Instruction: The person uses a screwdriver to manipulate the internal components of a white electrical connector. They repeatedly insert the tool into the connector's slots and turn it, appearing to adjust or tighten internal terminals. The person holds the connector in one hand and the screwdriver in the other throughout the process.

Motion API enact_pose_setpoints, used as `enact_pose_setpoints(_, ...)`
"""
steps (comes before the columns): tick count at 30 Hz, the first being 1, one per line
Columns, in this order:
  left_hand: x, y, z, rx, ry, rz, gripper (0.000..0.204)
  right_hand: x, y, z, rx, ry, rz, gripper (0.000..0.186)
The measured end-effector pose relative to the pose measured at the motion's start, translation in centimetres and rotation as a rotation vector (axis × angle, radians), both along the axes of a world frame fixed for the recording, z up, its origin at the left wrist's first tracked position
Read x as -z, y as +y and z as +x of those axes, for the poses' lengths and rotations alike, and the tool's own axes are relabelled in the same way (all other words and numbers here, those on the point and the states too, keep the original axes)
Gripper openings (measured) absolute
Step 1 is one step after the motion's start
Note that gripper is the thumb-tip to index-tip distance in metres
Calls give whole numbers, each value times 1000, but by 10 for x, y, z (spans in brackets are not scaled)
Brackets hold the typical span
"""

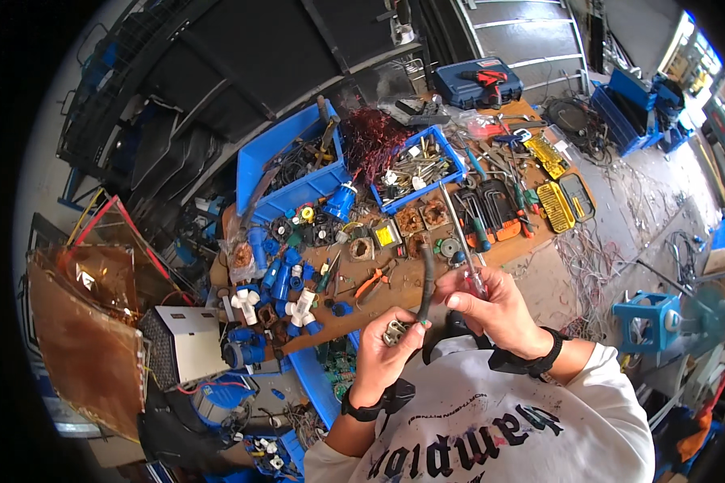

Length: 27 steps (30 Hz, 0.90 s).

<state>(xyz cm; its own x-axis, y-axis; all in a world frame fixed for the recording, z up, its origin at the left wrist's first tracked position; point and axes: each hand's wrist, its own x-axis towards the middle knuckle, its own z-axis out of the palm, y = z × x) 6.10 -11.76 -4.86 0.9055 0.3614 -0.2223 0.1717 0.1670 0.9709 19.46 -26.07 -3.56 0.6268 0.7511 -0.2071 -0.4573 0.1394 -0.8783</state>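
My left hand (387, 350) is closed around a small greyish metal connector (395, 332). From it a short, thick dark cable (428, 278) stands upward, with a bit of green at its lower end. In my right hand (495, 310) is a screwdriver with a clear red handle (474, 283). Its long metal shaft (454, 225) points up and away over the bench, and the tip is apart from the connector. Both hands are held just past the near edge of the wooden workbench (350, 318), in front of my body.
Orange-handled pliers (374, 283), rusty square metal parts (409, 219) and blue and white pipe fittings (280, 282) lie on the bench. Behind them stand a large blue bin (294, 189) and a blue tray of screws (388, 208). Hex keys (495, 201) and a red drill (488, 78) are farther right.
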Motion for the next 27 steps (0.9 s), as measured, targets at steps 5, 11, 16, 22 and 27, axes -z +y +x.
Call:
enact_pose_setpoints(5, 8, 24, -9, 126, -15, 14, 8, 9, 13, -32, 40, 90, -47, 18)
enact_pose_setpoints(11, 18, 56, -39, 203, 35, 84, 7, 20, 38, -77, 102, 200, -72, 18)
enact_pose_setpoints(16, 36, 93, -66, 216, 63, 0, 16, 40, 39, -110, 297, 323, -7, 21)
enact_pose_setpoints(22, 61, 140, -85, 256, 143, -101, 14, 60, 15, -155, 599, 370, -109, 22)
enact_pose_setpoints(27, 55, 150, -84, 297, 103, -124, 12, 73, -19, -173, 877, 380, -126, 21)
